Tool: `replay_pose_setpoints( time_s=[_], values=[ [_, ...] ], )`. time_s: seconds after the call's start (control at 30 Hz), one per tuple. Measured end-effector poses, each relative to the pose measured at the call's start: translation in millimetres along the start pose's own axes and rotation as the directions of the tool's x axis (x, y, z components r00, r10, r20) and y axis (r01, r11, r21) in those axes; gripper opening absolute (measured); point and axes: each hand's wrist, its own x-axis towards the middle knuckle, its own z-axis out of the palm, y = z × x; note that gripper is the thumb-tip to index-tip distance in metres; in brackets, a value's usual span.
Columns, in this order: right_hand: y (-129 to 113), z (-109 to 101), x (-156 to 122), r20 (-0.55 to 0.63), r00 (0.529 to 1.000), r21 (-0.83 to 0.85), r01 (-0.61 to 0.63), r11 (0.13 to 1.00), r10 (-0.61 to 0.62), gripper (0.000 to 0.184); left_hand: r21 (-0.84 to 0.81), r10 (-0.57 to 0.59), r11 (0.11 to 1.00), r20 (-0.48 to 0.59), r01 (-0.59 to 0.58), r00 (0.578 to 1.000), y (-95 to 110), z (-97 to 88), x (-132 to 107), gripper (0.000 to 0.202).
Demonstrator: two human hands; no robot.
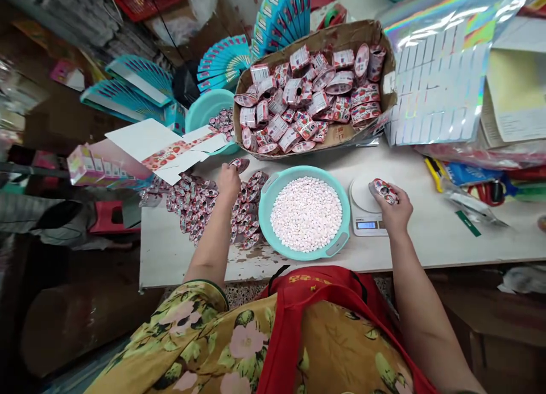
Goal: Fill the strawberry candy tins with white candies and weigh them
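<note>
My right hand is closed around a small oval packet with a red strawberry print. It is held at the right edge of the round white platform of a digital kitchen scale, whose blue display is lit. My left hand grips another oval packet at the back of a crowd of similar packets standing on the table. Between my hands sits a turquoise basin full of small pale pink and white candies.
Behind the basin, a cardboard box holds many printed oval packets. A second turquoise bowl with small pieces stands left of it, near a flattened white carton. Silvery bags, papers and tools crowd the right side of the white table.
</note>
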Motion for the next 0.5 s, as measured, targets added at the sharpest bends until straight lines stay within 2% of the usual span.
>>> replay_pose_setpoints(
  time_s=[0.13,0.2,0.27,0.33,0.37,0.43,0.5],
  values=[
    [-7.6,-15.4,-6.7,0.009,1.000,-0.027,-0.020,0.999,0.020,0.083,0.024,0.110,0.993,0.156,-0.115,0.982,-16.4,25.1,22.8,0.043],
    [-10.6,-33.5,-17.1,-0.058,0.998,-0.021,-0.022,1.000,0.021,0.084,0.024,0.124,0.991,0.189,-0.130,0.974,-18.9,25.3,25.7,0.039],
    [-12.2,-54.3,-28.9,-0.166,0.986,-0.034,-0.002,0.999,-0.004,0.075,-0.025,0.134,0.991,0.125,-0.132,0.983,-10.8,14.9,28.8,0.038],
    [-13.3,-72.4,-39.3,-0.261,0.964,-0.071,0.040,0.997,-0.058,0.068,-0.164,0.165,0.971,-0.068,-0.174,0.984,15.5,-4.8,32.8,0.040],
    [-14.0,-78.6,-43.3,-0.296,0.951,-0.093,0.069,0.993,-0.093,0.064,-0.249,0.196,0.938,-0.192,-0.241,0.962,35.5,-16.3,35.0,0.040],
    [-18.1,-82.5,-48.9,-0.332,0.928,-0.128,0.136,0.982,-0.172,0.058,-0.362,0.310,0.823,-0.361,-0.438,0.880,82.3,-37.5,38.7,0.037],
    [-28.6,-74.5,-53.7,-0.329,0.913,-0.140,0.207,0.968,-0.243,0.054,-0.418,0.397,0.702,-0.445,-0.577,0.803,122.3,-48.1,36.2,0.035]
  ],
)
